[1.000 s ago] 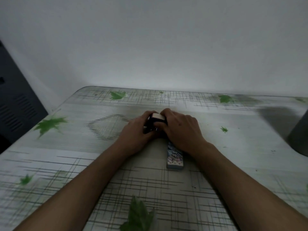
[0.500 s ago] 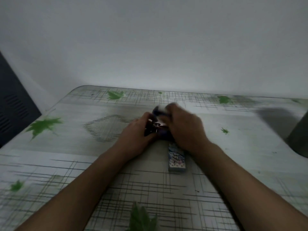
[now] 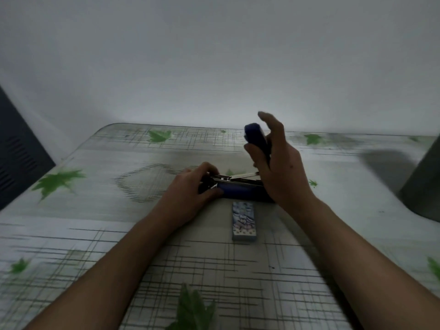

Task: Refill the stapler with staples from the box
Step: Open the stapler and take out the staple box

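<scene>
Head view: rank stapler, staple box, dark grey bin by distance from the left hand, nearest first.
1. Stapler: in the left hand, its front end gripped.
2. Staple box: on the table to its right, nearer the person.
3. Dark grey bin: far right edge.

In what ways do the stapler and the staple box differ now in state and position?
The stapler is swung open and gripped by the left hand and right hand; the staple box lies closed, untouched. The stapler is dark blue and lies crosswise; the box is pale, patterned, pointing lengthwise. Both rest on the table.

Dim, bluish light; motion blur throughout, wide-angle bending at edges.
</scene>
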{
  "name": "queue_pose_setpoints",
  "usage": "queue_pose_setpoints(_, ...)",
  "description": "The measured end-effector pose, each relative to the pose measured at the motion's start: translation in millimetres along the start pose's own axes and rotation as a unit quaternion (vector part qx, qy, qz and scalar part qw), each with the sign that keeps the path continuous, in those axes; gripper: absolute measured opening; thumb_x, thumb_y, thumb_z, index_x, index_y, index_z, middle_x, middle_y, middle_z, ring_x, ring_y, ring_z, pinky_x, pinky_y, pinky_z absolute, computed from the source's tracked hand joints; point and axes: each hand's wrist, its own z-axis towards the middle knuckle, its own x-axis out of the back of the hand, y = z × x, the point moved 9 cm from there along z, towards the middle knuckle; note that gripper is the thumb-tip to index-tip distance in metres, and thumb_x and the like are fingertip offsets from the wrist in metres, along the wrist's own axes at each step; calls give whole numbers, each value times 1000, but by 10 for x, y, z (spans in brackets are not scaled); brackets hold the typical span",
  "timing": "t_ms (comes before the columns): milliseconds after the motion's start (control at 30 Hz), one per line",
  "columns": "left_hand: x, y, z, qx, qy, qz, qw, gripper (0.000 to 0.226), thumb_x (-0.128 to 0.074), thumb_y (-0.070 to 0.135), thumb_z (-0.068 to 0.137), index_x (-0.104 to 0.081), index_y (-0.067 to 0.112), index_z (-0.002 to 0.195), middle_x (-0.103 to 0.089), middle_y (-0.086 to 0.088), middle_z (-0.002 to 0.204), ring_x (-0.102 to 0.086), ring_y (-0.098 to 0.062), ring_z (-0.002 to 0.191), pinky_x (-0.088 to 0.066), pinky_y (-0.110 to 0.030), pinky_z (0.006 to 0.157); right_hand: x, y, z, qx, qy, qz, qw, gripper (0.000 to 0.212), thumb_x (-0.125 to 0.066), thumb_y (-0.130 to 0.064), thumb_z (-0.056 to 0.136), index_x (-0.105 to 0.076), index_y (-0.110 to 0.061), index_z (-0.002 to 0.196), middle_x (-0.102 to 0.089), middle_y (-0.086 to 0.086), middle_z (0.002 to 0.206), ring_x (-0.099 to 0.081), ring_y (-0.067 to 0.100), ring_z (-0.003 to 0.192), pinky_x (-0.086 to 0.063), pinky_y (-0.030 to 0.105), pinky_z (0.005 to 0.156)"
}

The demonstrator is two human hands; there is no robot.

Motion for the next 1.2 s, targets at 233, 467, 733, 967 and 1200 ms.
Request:
queue_pose_setpoints(233, 15, 86, -20, -7, 3, 27, 1000, 32, -72, 35, 82, -57, 27, 109, -62, 4, 98, -59, -12, 88, -40, -19, 72, 341, 136, -103, -15, 47, -15, 999, 46, -53, -19, 94, -35, -21, 136, -53, -9, 99, -52, -3, 73, -34, 2, 61)
queue_pose_setpoints(467, 30, 93, -36, 1, 3, 37, 999, 33, -73, 35, 82, -57, 27, 110, -68, -4, 105, -62, -15, 91, -46, -26, 82, 714, 495, -347, -136, 94, 28, 986, 46, -58, -29, 92, -31, -34, 128, -58, -9, 96, -58, 2, 77, -43, 9, 59)
queue_pose_setpoints(733, 71, 116, -98, -2, 13, 52, 999, 35, -73, 34, 81, -58, 26, 111, -61, 9, 95, -58, -7, 80, -36, -7, 67, 959, 923, -648, -252, 98, -33, 962, 50, -66, -51, 78, -35, -32, 111, -54, -5, 105, -57, 12, 86, -47, 28, 73)
queue_pose_setpoints(967, 118, 91, -112, 6, 35, 60, 998, 34, -74, 29, 82, -59, 26, 112, -62, 8, 92, -56, -5, 75, -38, -15, 64, 938, 1156, -841, -355, 21, -189, 915, 64, -55, -76, 69, -40, -21, 98, -48, -2, 98, -48, 19, 79, -35, 35, 66)
queue_pose_setpoints(1200, 112, 42, -102, 8, 31, 75, 997, 34, -72, 28, 84, -57, 28, 114, -59, 9, 92, -55, -10, 80, -36, -15, 64, 837, 1188, -892, -341, -71, -306, 886, 77, -38, -82, 74, -50, -14, 109, -48, 10, 113, -56, 35, 93, -34, 37, 66)
